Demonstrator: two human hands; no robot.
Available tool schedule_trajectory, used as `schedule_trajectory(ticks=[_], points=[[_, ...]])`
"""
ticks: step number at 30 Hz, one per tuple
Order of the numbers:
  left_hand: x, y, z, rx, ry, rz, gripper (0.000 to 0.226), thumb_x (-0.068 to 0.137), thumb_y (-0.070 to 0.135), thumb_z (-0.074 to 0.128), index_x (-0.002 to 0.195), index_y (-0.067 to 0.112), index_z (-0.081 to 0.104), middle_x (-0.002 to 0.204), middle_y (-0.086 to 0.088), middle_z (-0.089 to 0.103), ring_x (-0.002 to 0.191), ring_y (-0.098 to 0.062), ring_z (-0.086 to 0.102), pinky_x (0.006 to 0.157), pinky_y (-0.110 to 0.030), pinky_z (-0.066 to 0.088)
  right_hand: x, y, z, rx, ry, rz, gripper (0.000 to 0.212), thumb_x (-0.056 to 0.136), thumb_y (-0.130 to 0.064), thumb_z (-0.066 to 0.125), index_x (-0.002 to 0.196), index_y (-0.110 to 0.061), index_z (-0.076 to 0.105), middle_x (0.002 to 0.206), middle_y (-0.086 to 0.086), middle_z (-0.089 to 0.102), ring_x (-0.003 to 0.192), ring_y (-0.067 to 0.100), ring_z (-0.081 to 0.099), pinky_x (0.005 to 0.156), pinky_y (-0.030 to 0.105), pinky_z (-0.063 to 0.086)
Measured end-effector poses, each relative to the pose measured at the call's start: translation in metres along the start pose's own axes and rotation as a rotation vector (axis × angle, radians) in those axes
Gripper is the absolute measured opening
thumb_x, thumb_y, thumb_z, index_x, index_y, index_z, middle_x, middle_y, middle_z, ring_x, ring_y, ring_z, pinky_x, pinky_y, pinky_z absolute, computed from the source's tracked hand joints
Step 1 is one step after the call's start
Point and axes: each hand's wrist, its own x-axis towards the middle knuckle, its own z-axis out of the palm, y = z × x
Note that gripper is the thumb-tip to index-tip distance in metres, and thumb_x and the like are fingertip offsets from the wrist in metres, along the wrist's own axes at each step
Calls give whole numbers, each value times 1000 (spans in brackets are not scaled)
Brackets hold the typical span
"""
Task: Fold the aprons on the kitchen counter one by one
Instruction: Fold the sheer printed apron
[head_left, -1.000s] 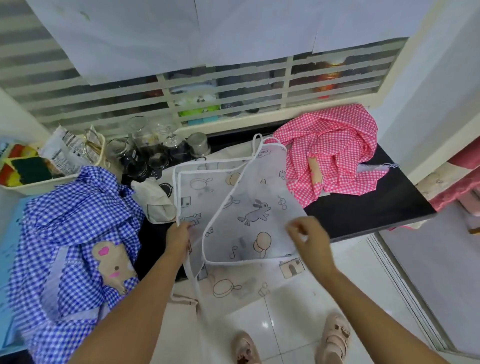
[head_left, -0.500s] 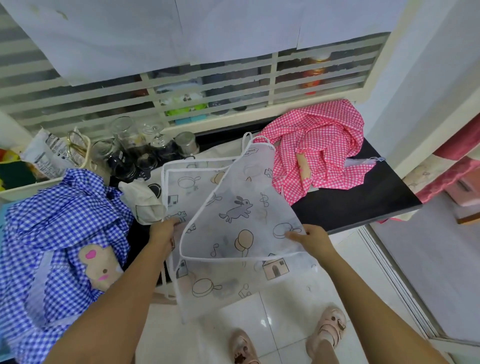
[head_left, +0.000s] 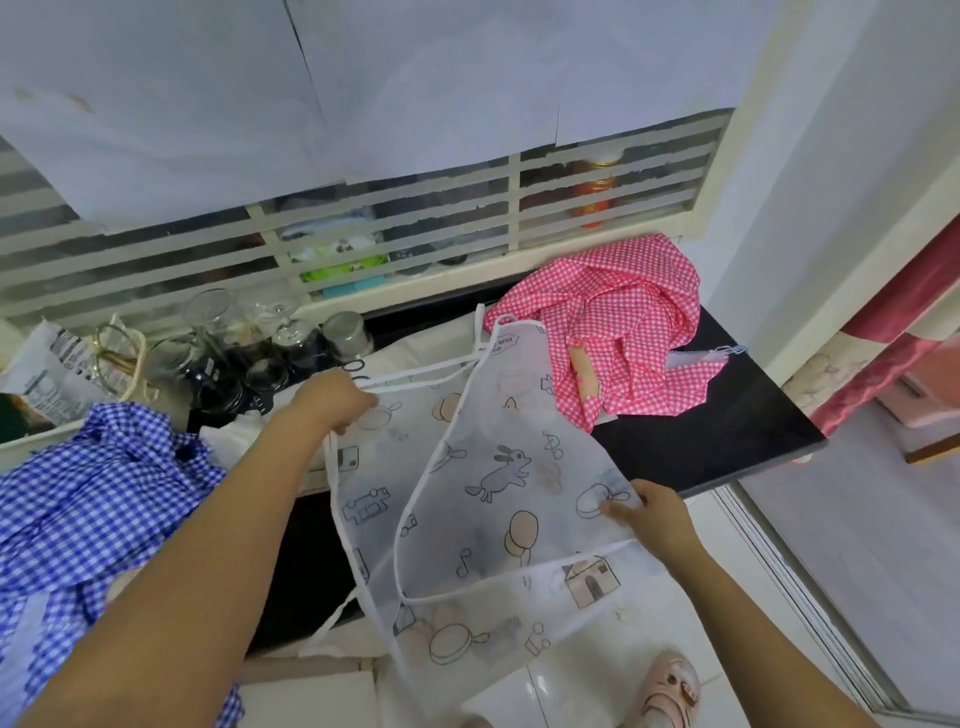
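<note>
Left hand stretched far forward, fingers curled in grip — right hand nearer, lower, fingers pinching.

Black counter: white printed apron, pink checked apron, blue checked apron, glass jars

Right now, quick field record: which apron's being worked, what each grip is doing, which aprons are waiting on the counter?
active: white see-through cartoon-print apron, partly on black counter, lower part hanging off the front edge
left grip: holds it at the white straps
right grip: pinches its right edge
waiting: crumpled pink gingham apron, right; blue gingham apron, left
</note>
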Motion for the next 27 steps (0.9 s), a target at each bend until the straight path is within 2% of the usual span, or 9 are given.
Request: schedule_trajectory(ticks=[3,6,10,13,18,20,24,26,27], points=[[17,45,-3,-124,-22,281,29,93,39,58,91,11,64,92,-4,65,87,-21,62,76,-31,48,3,4,-2,1,12,-4,17,84,-21,72,78,-10,61,79,5,67,70,17,61,57,20,44],[29,85,8,-180,-124,359,43,90,51,56,103,12,67,105,-3,65,97,-20,62,89,-35,50,8,4,-1,-13,-5,-2,20,83,-22,73,73,-12,58,73,2,63,65,14,58,55,18,41],[51,125,23,-34,-185,329,71,87,66,48,113,3,66,118,-14,63,93,-21,56,85,-31,43,19,6,-3,-7,-50,43,24,81,-24,75,70,-12,57,70,3,61,62,16,55,56,19,42],[64,136,36,-11,-190,286,68,90,63,45,104,0,66,118,-23,62,83,-20,51,78,-29,37,29,3,-11,-28,-114,81,32,78,-23,78,61,-14,53,59,0,51,54,12,46,53,18,34],[75,145,54,-215,-262,216,67,88,63,48,122,6,58,115,-9,60,90,-20,54,79,-28,40,43,-3,-15,-113,-147,161,47,75,-27,80,51,-15,41,55,2,26,50,12,30,49,18,25],[79,150,57,-273,-296,187,69,88,63,49,125,5,55,109,-5,57,81,-15,55,73,-25,40,47,-1,-14,-136,-164,176,41,76,-30,79,56,-12,47,58,3,29,53,11,33,50,18,27],[84,165,51,-361,-313,201,79,80,62,61,135,7,47,120,-8,60,96,-19,60,77,-27,46,49,0,-15,-144,-191,166,34,77,-29,78,62,-9,55,63,4,34,57,11,37,52,17,28],[91,169,42,-503,-341,186,78,72,54,74,127,4,52,110,-9,68,88,-21,67,70,-31,56,49,-1,-16,-144,-201,165,35,77,-28,78,58,-13,53,61,2,35,57,10,37,51,16,27],[92,172,37,-549,-392,175,71,72,45,78,123,3,55,107,-11,70,89,-24,69,74,-36,58,50,-1,-16,-142,-202,163,35,77,-28,78,58,-14,52,61,2,35,58,10,38,52,16,28]])
